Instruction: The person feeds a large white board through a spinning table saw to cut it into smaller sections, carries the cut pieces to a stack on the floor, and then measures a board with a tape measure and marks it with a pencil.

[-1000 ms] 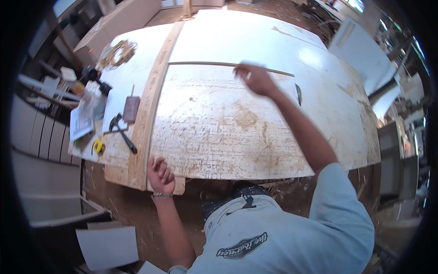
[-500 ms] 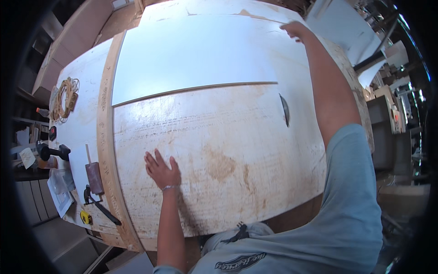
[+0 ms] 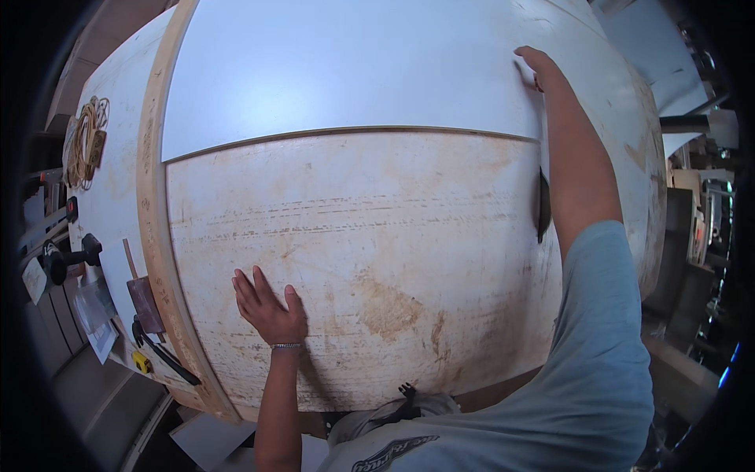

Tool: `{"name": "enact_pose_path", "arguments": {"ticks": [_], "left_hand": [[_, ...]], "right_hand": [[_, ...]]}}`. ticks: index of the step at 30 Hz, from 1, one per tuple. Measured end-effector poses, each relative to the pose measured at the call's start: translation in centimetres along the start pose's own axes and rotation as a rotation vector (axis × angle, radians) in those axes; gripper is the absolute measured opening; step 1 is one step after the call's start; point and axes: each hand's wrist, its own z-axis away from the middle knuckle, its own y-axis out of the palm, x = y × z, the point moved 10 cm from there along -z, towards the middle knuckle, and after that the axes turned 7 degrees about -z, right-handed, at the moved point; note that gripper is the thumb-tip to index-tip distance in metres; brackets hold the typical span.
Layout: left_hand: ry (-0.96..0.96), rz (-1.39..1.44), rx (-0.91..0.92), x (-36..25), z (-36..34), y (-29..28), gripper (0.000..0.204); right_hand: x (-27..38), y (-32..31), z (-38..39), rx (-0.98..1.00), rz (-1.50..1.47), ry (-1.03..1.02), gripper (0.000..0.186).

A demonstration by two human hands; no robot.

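Across the far part of the table point(image 3: 338, 177) lies the white panel point(image 3: 338, 71), its left edge along the strip point(image 3: 152, 157). At its right edge is the right hand point(image 3: 535, 67), fingers bent; whether they grip, I cannot tell. The left hand point(image 3: 270, 311), palm down over the table, spreads wide and empty. Positioning the panel seems the step in hand; any shift calls for keeping it square to the strip.

A scuffed worktable point(image 3: 346, 252), hammer point(image 3: 174, 364), tape measure point(image 3: 141, 362) and long wooden strip point(image 3: 152, 173) show a workshop.
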Motion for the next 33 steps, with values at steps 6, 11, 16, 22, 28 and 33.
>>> {"name": "enact_pose_path", "arguments": {"ticks": [6, 11, 16, 22, 28, 33], "left_hand": [[-0.012, 0.001, 0.018, -0.1, -0.4, -0.5, 0.071], [-0.06, -0.02, 0.055, 0.3, -0.1, -0.4, 0.073], [-0.059, -0.016, 0.064, 0.2, -0.1, -0.4, 0.075], [-0.041, 0.037, 0.009, 0.2, 0.2, -1.2, 0.075], [-0.066, 0.081, -0.004, 1.7, 1.1, -1.7, 0.074], [-0.06, 0.139, -0.043, 2.1, 1.5, -2.1, 0.073]], "right_hand": [[0.4, -3.6, 1.9, -0.102, -0.249, 0.04, 0.094], [1.5, -5.6, 2.9, 0.024, -0.234, 0.086, 0.086], [0.8, -5.9, 2.2, -0.028, -0.161, -0.006, 0.073], [4.2, -7.4, 4.3, 0.136, -0.383, -0.096, 0.065], [15.5, -15.3, 20.8, 0.65, -0.637, -0.415, 0.049], [18.8, -18.5, 37.0, 0.677, -0.836, -0.531, 0.047]]}}
